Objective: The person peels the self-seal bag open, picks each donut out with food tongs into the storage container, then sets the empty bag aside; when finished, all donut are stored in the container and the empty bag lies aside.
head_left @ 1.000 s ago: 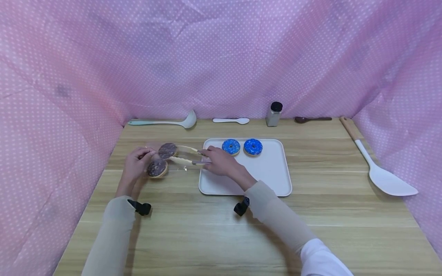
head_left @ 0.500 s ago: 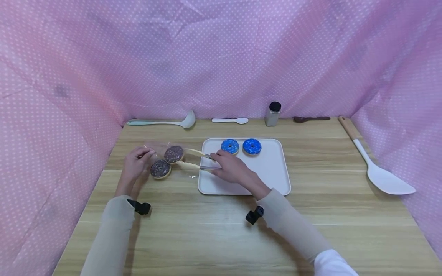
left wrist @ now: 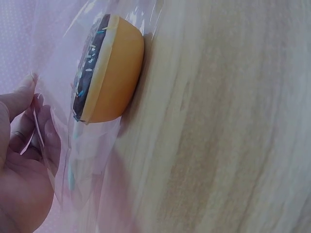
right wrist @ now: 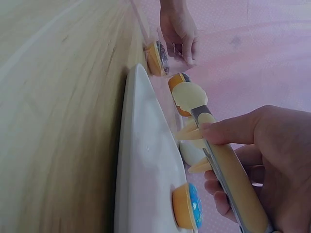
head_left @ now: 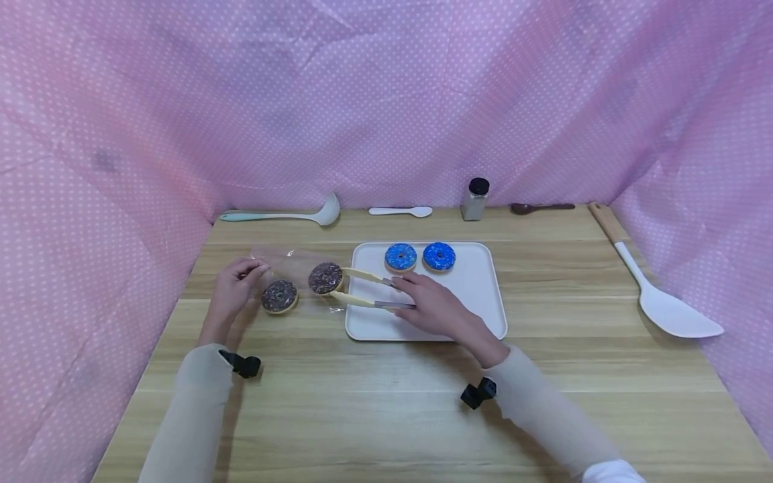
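Our right hand [head_left: 431, 305] curls its fingers [right wrist: 228, 131] around tongs [head_left: 368, 288], squeezing them narrow so their tips grip a chocolate donut [head_left: 326, 278]. That donut sits at the mouth of a clear bag [head_left: 284, 263], just left of the tray [head_left: 477, 295], and we cannot tell whether it is raised off the table [head_left: 386, 402]. Our left hand [head_left: 237, 290] pinches the bag's far edge between thumb and fingertips [left wrist: 24, 92], holding the plastic. A second chocolate donut [head_left: 280, 296] lies inside the bag, right beside this hand and near the first donut.

Our right hand rests over the tray's left part. Two blue donuts [head_left: 419, 257] sit side by side at the tray's far edge.

Along the table's back stand a ladle [head_left: 284, 215], a white spoon [head_left: 400, 211], a shaker [head_left: 475, 199] and a brown spoon [head_left: 540, 208]. A white spatula [head_left: 655, 295] lies at the right. Pink dotted cloth [head_left: 386, 100] surrounds the table.
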Available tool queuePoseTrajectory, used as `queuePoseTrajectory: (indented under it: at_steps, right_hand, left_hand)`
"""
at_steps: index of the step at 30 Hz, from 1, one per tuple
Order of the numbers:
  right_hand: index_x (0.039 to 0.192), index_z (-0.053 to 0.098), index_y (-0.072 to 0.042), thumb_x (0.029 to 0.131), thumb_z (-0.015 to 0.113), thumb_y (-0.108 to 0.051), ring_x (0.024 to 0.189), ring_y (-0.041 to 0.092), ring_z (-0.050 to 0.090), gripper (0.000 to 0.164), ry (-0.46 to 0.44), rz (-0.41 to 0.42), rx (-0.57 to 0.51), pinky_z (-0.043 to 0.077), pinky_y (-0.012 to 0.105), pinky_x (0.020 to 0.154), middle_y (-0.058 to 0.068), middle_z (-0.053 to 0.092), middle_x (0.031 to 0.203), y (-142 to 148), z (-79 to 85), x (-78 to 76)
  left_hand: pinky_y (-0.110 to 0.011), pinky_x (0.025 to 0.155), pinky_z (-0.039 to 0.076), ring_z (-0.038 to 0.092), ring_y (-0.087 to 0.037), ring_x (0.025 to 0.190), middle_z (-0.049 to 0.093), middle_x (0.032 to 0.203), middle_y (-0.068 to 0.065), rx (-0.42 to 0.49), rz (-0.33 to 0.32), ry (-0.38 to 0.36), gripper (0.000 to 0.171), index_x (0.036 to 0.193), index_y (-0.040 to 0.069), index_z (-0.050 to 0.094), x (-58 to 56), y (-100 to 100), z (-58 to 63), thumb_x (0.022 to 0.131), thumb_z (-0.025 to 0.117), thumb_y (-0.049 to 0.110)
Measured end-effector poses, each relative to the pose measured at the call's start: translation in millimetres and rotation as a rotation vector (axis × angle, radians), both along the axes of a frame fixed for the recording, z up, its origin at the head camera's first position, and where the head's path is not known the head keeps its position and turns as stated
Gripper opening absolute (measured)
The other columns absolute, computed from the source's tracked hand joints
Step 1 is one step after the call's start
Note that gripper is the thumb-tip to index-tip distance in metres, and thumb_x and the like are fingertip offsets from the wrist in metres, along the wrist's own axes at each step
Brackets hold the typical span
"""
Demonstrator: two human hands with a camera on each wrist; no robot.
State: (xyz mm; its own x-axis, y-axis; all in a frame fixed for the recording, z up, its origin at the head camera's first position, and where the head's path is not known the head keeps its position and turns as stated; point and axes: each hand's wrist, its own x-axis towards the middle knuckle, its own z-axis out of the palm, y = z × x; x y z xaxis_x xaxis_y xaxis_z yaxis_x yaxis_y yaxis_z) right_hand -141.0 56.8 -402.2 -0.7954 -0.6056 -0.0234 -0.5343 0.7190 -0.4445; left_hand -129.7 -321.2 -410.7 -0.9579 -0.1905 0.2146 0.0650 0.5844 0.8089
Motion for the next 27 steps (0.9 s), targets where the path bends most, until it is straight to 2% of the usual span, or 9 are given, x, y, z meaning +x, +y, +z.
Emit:
queuePoseTrajectory:
  at_steps: [3, 7, 12, 16, 20, 27]
  right_hand:
    - [0.137, 0.052, -0.015, 0.086, 0.071, -0.029, 0.114, 0.018, 0.056, 0.056, 0.008, -0.006, -0.022, 0.049, 0.038, 0.095, 0.005, 0.057, 0.131, 13.1, 1.8, 4.8]
    - [0.138, 0.052, -0.014, 0.086, 0.071, -0.029, 0.111, 0.02, 0.056, 0.057, 0.008, -0.021, -0.035, 0.049, 0.039, 0.095, 0.006, 0.058, 0.128, 30.3, 3.1, 11.2]
    - [0.139, 0.05, -0.013, 0.087, 0.07, -0.031, 0.108, 0.019, 0.056, 0.058, -0.026, -0.051, -0.044, 0.05, 0.039, 0.093, 0.006, 0.057, 0.129, 47.3, 1.8, 19.9]
    - [0.139, 0.049, -0.012, 0.088, 0.069, -0.032, 0.101, 0.016, 0.055, 0.058, -0.032, -0.072, -0.034, 0.05, 0.036, 0.088, 0.005, 0.058, 0.126, 58.6, -1.7, 26.9]
    - [0.138, 0.05, -0.011, 0.088, 0.069, -0.032, 0.099, 0.015, 0.055, 0.058, -0.028, -0.088, -0.032, 0.051, 0.035, 0.087, 0.004, 0.058, 0.125, 69.7, -5.0, 33.9]
    - [0.139, 0.05, -0.011, 0.088, 0.069, -0.033, 0.108, 0.019, 0.056, 0.059, -0.04, -0.113, -0.047, 0.05, 0.042, 0.094, 0.005, 0.058, 0.125, 87.7, -12.4, 44.3]
  left_hand:
    - [-0.007, 0.069, 0.042, 0.054, -0.002, 0.082, 0.061, 0.1, -0.017, 0.011, 0.001, -0.008, 0.02, 0.102, -0.009, 0.068, -1.8, -2.2, -3.5, 0.092, 0.063, 0.008]
    - [-0.006, 0.068, 0.042, 0.053, 0.0, 0.083, 0.061, 0.101, -0.012, 0.026, -0.001, -0.022, 0.021, 0.103, -0.006, 0.069, -8.4, -10.8, -16.5, 0.093, 0.063, 0.012]
    - [-0.008, 0.071, 0.042, 0.052, 0.003, 0.085, 0.061, 0.097, 0.006, 0.016, 0.012, -0.031, 0.027, 0.105, -0.001, 0.07, -14.7, -21.3, -30.4, 0.093, 0.063, 0.022]
    - [-0.009, 0.072, 0.042, 0.052, 0.004, 0.086, 0.057, 0.092, 0.02, 0.004, 0.022, -0.044, 0.031, 0.106, 0.001, 0.07, -14.5, -23.9, -31.9, 0.093, 0.063, 0.028]
    - [-0.007, 0.073, 0.042, 0.052, 0.006, 0.086, 0.057, 0.093, 0.018, -0.001, 0.018, -0.046, 0.03, 0.107, 0.0, 0.069, -12.0, -20.5, -27.2, 0.094, 0.062, 0.026]
    - [-0.006, 0.073, 0.042, 0.052, 0.007, 0.085, 0.055, 0.091, 0.022, 0.013, 0.018, -0.033, 0.027, 0.105, -0.002, 0.069, -12.7, -20.9, -31.8, 0.094, 0.062, 0.022]
